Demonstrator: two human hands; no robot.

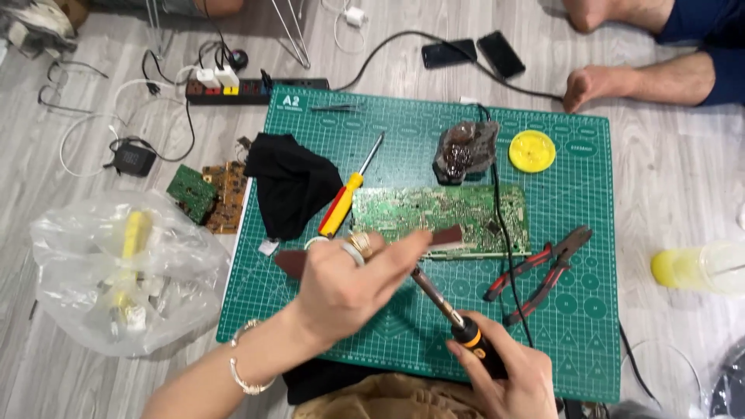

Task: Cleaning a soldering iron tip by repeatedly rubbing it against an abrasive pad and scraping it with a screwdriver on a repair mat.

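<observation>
Brown strip (446, 235), flat, pinched in my left hand (349, 283); right hand (504, 376) closed round soldering iron (446, 306) above green circuit board (442, 209). Clear plastic bag (124, 271) holds yellow-white parts.

A green cutting mat (590, 155) on the grey floor (683, 178) carries a circuit board (442, 209).

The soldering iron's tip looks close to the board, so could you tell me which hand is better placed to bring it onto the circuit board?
Right. The right hand grips the soldering iron, tip aimed toward the circuit board. The left hand is occupied pinching a brown strip.
</observation>
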